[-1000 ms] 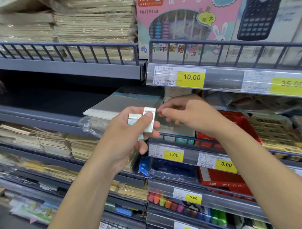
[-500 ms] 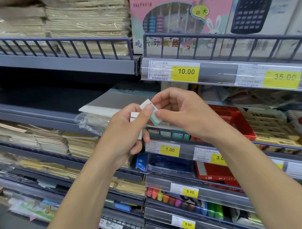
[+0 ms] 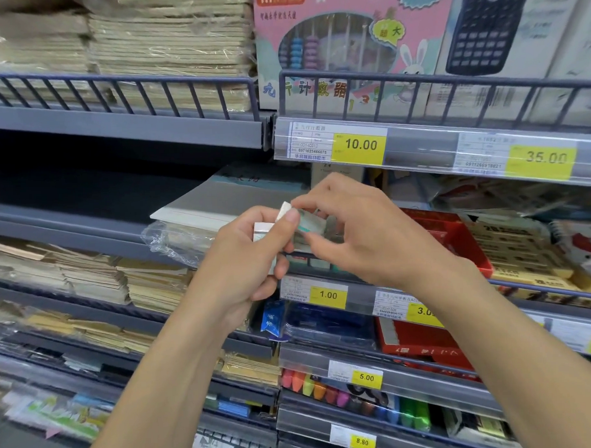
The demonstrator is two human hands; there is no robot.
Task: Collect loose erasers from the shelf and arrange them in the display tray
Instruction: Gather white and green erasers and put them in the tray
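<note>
My left hand (image 3: 251,259) grips a small stack of white erasers (image 3: 263,230) with teal sleeves, thumb pressed on the top one. My right hand (image 3: 358,235) pinches one more wrapped eraser (image 3: 312,223) by its end, right against the left thumb. Both hands hover in front of the shelf with the 1.00 price tag (image 3: 327,295). Behind them, a row of teal and white erasers (image 3: 317,262) shows in the display tray behind the shelf rail, mostly hidden by my hands.
A red tray (image 3: 455,238) of yellow boxed goods sits right of the hands. Plastic-wrapped notebook stacks (image 3: 149,286) fill the left shelves. Above hangs a railed shelf with a pink abacus box (image 3: 341,44) and a calculator box (image 3: 495,25). Highlighters (image 3: 326,390) lie lower down.
My right hand came in from the shelf and took hold of an eraser at my left thumb. The eraser has tilted over from upright. The view shifted slightly upward.
</note>
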